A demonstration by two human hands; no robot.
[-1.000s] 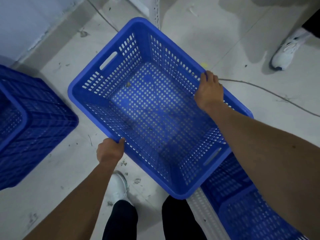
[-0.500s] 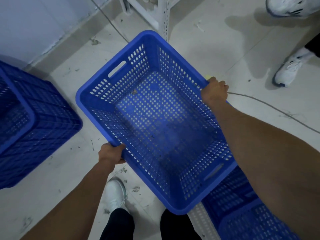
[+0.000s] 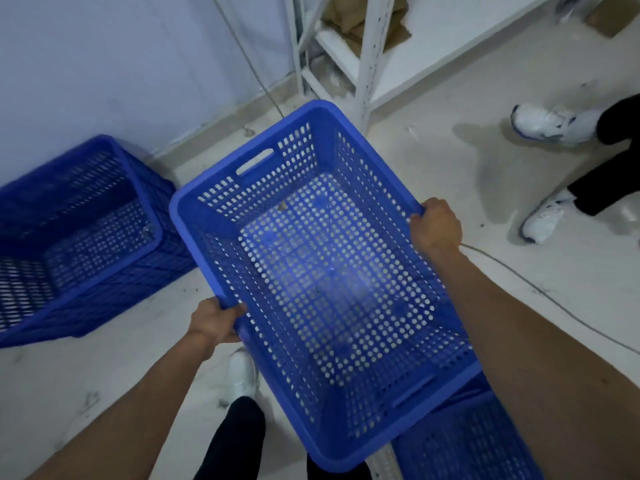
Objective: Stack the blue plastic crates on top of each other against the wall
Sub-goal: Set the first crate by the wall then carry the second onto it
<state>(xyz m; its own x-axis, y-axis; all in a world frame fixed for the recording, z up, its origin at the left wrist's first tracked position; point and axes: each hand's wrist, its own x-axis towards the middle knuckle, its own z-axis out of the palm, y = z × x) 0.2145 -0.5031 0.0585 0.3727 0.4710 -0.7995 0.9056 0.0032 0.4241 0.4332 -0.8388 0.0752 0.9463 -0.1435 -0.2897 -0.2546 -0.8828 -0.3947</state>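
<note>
The perforated blue plastic crate [image 3: 322, 271] shows a grid of round holes. A darker blue slatted plastic crate [image 3: 79, 233] meets pale grey concrete floor [image 3: 519, 271] and white metal shelving [image 3: 367, 53].

I counted three blue crates: the held crate [image 3: 322, 271] gripped by my left hand [image 3: 214, 322] and right hand [image 3: 437, 225], a floor crate [image 3: 79, 237] by the wall, and a lower crate [image 3: 464, 441] at the bottom edge. There were three white shoes: one of mine [image 3: 242, 374] and a bystander's two, the upper shoe [image 3: 543, 123] and lower shoe [image 3: 545, 220]. One white shelving rack [image 3: 367, 57] stood on the floor.
</note>
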